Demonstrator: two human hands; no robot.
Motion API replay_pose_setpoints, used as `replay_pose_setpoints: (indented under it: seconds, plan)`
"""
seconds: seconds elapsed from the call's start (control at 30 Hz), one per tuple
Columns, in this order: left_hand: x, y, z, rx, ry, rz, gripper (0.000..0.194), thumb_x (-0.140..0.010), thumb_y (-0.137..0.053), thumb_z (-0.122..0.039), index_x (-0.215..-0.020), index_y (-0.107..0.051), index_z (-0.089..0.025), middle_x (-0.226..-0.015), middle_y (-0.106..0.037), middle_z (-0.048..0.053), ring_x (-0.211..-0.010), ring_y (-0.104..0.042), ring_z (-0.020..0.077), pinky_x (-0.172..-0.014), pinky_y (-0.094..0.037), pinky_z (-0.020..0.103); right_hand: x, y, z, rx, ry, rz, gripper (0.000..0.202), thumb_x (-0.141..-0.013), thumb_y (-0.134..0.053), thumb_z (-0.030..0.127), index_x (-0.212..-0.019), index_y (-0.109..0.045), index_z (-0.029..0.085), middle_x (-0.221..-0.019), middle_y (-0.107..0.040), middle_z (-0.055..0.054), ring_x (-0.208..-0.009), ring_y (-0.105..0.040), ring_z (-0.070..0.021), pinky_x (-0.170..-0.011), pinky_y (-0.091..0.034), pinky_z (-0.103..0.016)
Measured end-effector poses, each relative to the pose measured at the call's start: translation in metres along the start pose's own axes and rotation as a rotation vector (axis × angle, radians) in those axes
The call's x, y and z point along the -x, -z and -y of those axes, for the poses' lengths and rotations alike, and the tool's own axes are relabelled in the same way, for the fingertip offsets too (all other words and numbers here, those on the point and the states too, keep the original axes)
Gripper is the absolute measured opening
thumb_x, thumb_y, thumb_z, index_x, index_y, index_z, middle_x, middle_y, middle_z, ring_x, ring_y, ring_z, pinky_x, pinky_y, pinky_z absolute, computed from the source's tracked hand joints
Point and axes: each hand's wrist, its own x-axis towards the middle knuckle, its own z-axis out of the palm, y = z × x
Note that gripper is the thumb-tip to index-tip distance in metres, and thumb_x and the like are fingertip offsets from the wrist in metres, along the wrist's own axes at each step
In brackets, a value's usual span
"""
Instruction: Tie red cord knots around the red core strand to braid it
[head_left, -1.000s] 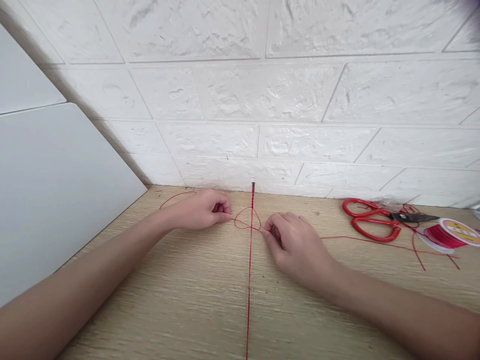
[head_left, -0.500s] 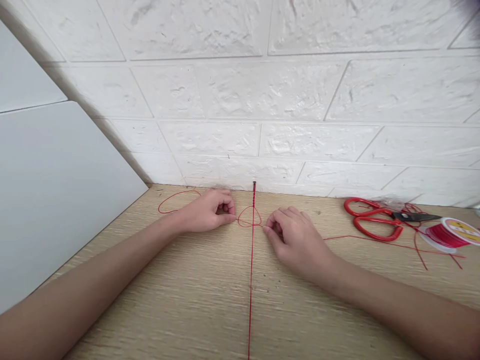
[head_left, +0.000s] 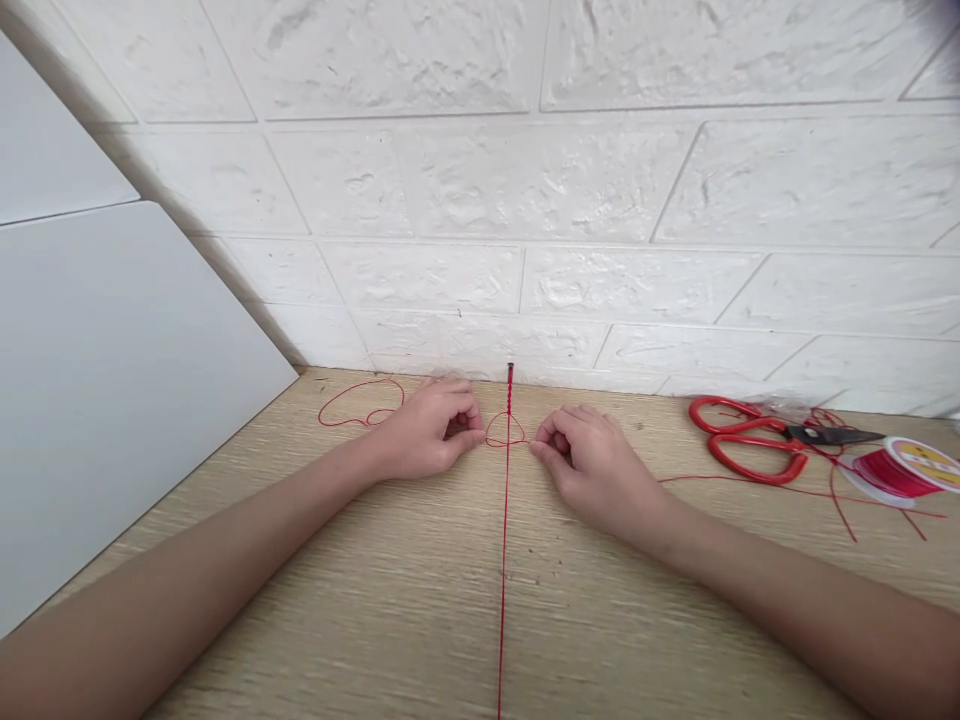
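One red string (head_left: 505,560) runs from a nail (head_left: 511,366) across the counter (head_left: 337,600).
Left hand (head_left: 439,430) and right hand (head_left: 592,465) each pinch a thin red thread (head_left: 527,442) between thumb and finger, at either side of its loop (head_left: 499,445); the loop crosses the string below the knots (head_left: 509,400). Red-handled scissors (head_left: 757,478) and a spool (head_left: 896,472) lie right.

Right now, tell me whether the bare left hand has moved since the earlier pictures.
Yes, the bare left hand has shifted right, closer to the small dark peg by the white brick-patterned wall.
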Motion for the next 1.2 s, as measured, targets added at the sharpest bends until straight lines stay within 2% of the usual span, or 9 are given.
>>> replay_pose_setpoints:
  seconds: [0.2, 0.27, 0.37, 0.47, 0.57, 1.0, 1.07, 1.13, 1.2]
  plan:
    - [-0.001, 0.000, 0.006, -0.056, 0.114, -0.114, 0.019, -0.088, -0.058, -0.028, -0.073, -0.058, -0.017, -0.082, -0.058, 0.005, -0.080, -0.053, 0.0188, -0.074, -0.042, 0.033, 0.001, 0.003, 0.003, 0.139, -0.120, -0.086, 0.012, -0.086, -0.056, 0.023, -0.075, -0.060, 0.020, -0.079, -0.065, -0.004, -0.081, -0.056, -0.0222, -0.073, -0.033, -0.035]
    - [0.000, 0.000, 0.005, -0.027, 0.098, -0.126, 0.017, -0.089, -0.059, -0.031, -0.079, -0.059, -0.017, -0.086, -0.060, 0.005, -0.084, -0.055, 0.0195, -0.074, -0.043, 0.033, 0.001, 0.002, 0.002, 0.133, -0.072, -0.095, 0.007, -0.086, -0.056, 0.024, -0.087, -0.061, 0.019, -0.084, -0.065, -0.005, -0.085, -0.057, -0.0231, -0.075, -0.034, -0.035]
    - [0.002, 0.000, 0.002, 0.005, 0.045, -0.104, 0.017, -0.088, -0.062, -0.035, -0.091, -0.062, -0.018, -0.097, -0.061, 0.007, -0.094, -0.055, 0.0212, -0.079, -0.045, 0.033, 0.001, 0.000, 0.000, 0.060, 0.025, -0.071, 0.017, -0.091, -0.056, 0.029, -0.105, -0.060, 0.019, -0.093, -0.065, -0.006, -0.090, -0.056, -0.0233, -0.078, -0.037, -0.035]
    - [0.002, 0.000, 0.000, -0.011, 0.023, -0.042, 0.015, -0.091, -0.060, -0.033, -0.086, -0.063, -0.018, -0.095, -0.059, 0.006, -0.095, -0.054, 0.0215, -0.082, -0.044, 0.034, -0.002, -0.001, -0.003, -0.002, 0.045, -0.017, 0.009, -0.093, -0.056, 0.027, -0.091, -0.061, 0.020, -0.089, -0.064, -0.005, -0.088, -0.056, -0.0214, -0.079, -0.037, -0.034]
    - [0.001, -0.001, 0.000, -0.035, 0.011, -0.027, 0.016, -0.093, -0.057, -0.030, -0.082, -0.061, -0.018, -0.091, -0.058, 0.006, -0.093, -0.053, 0.0211, -0.082, -0.043, 0.034, -0.003, -0.002, -0.004, -0.025, 0.024, -0.005, 0.011, -0.093, -0.056, 0.024, -0.083, -0.060, 0.020, -0.085, -0.064, -0.003, -0.084, -0.055, -0.0201, -0.078, -0.037, -0.034]
    - [0.000, -0.004, 0.009, -0.201, 0.120, -0.200, 0.015, -0.087, -0.057, -0.025, -0.073, -0.056, -0.017, -0.083, -0.061, 0.005, -0.086, -0.056, 0.0215, -0.082, -0.041, 0.039, -0.009, 0.006, -0.009, 0.058, -0.193, -0.107, 0.011, -0.082, -0.056, 0.023, -0.072, -0.059, 0.020, -0.072, -0.063, -0.002, -0.073, -0.056, -0.0195, -0.066, -0.034, -0.032]
    - [0.002, -0.003, 0.008, -0.215, 0.117, -0.229, 0.011, -0.084, -0.057, -0.023, -0.075, -0.057, -0.017, -0.084, -0.060, 0.004, -0.087, -0.056, 0.0214, -0.083, -0.040, 0.039, -0.008, 0.006, -0.010, 0.074, -0.161, -0.133, 0.004, -0.081, -0.056, 0.022, -0.078, -0.058, 0.020, -0.073, -0.062, -0.002, -0.076, -0.056, -0.0206, -0.068, -0.036, -0.033]
    - [0.003, -0.002, 0.006, -0.201, 0.106, -0.282, 0.005, -0.082, -0.058, -0.021, -0.085, -0.059, -0.017, -0.092, -0.060, 0.004, -0.085, -0.056, 0.0201, -0.083, -0.041, 0.038, -0.005, 0.006, -0.008, 0.067, -0.092, -0.172, 0.010, -0.081, -0.057, 0.021, -0.090, -0.058, 0.020, -0.079, -0.062, -0.002, -0.082, -0.057, -0.0223, -0.074, -0.039, -0.035]
    - [0.003, -0.002, 0.001, -0.131, 0.097, -0.328, 0.019, -0.079, -0.057, -0.017, -0.098, -0.060, -0.017, -0.102, -0.060, 0.005, -0.080, -0.055, 0.0172, -0.079, -0.043, 0.035, -0.004, 0.006, -0.004, -0.022, -0.035, -0.197, 0.022, -0.082, -0.056, 0.019, -0.104, -0.057, 0.019, -0.090, -0.062, -0.005, -0.086, -0.057, -0.0222, -0.077, -0.042, -0.036]
